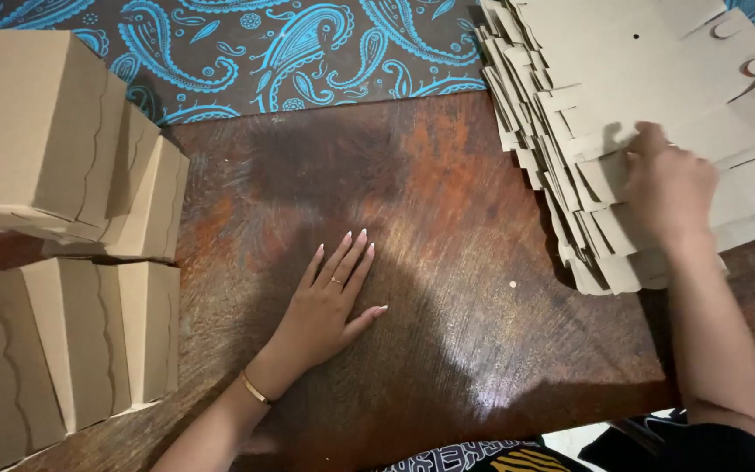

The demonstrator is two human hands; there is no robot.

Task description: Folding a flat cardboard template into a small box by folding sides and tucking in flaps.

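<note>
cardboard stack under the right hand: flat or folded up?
Flat. The cardboard blanks lie fanned in thin layers under the right hand.

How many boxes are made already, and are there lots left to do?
Done: at least four folded cardboard boxes sit stacked at the left. In hand: the right hand rests on the stack of flat box blanks, while the left hand lies flat on the wooden table. Left: a thick pile of blanks, too many to count.
</note>
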